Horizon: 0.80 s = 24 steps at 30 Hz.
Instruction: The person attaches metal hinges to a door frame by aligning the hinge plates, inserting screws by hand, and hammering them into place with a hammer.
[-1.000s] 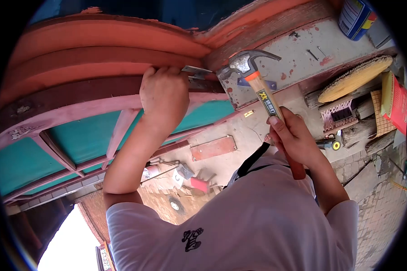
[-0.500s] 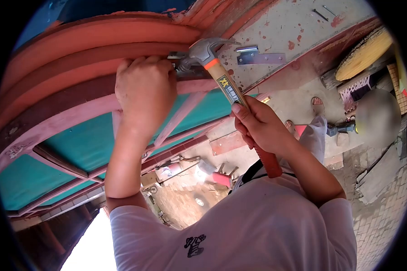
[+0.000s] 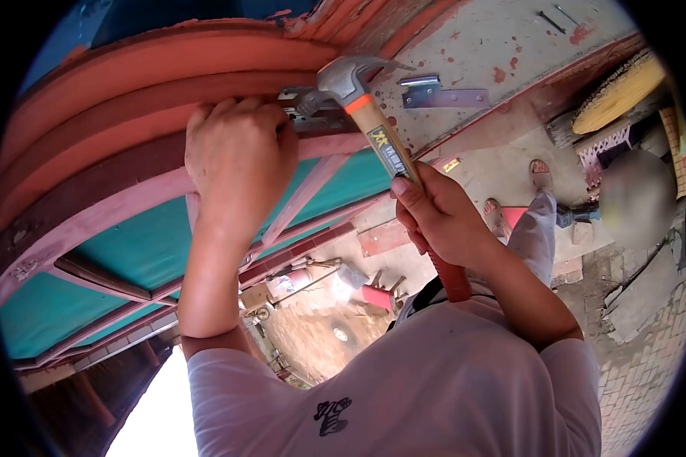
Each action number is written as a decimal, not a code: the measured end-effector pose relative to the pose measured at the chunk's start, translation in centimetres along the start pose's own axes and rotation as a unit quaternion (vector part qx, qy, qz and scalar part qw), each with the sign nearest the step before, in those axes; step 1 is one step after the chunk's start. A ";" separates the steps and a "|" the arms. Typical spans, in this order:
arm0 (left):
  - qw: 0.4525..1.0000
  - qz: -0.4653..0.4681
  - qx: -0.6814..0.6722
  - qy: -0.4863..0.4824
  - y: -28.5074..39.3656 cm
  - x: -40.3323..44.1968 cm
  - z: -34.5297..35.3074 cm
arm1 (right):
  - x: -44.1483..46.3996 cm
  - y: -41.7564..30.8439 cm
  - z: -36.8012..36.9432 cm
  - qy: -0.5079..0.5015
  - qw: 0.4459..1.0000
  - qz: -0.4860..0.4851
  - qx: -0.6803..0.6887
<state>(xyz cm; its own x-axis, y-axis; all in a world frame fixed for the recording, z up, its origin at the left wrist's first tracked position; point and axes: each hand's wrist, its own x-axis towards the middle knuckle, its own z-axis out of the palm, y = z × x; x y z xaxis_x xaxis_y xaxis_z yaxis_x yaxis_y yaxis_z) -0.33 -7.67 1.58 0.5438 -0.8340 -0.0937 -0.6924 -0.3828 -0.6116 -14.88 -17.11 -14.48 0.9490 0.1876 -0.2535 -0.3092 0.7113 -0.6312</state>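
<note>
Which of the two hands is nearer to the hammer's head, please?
Left: the left hand is close beside the hammer's head, while the right hand grips the handle, farther down from the head.

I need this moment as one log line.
right hand: gripping wooden-handled grey claw hammer | left hand: curled at orange-red wooden frame | hammer head: beside left hand
</note>
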 end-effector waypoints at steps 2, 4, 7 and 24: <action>1.000 -0.003 0.001 -0.006 0.0 0.1 -0.1 | 0.2 0.3 0.1 -0.011 0.999 0.008 -0.031; 1.000 -0.006 -0.005 -0.004 0.0 0.1 0.0 | 0.3 0.1 -0.1 -0.007 0.997 -0.011 -0.070; 1.000 -0.010 -0.005 -0.005 0.1 0.2 0.0 | 0.5 0.5 -0.2 0.000 0.993 -0.036 -0.109; 1.000 0.000 -0.010 0.001 -0.1 0.1 0.0 | 0.6 1.2 -0.1 0.055 0.984 -0.090 -0.140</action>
<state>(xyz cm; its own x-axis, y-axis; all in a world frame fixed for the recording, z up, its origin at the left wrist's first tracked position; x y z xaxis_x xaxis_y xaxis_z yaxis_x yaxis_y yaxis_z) -0.18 -7.75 1.61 0.5438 -0.8342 -0.0920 -0.7014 -0.3915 -0.5956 -14.70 -16.19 -15.51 0.9822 -0.0101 -0.1875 -0.1565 0.5081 -0.8470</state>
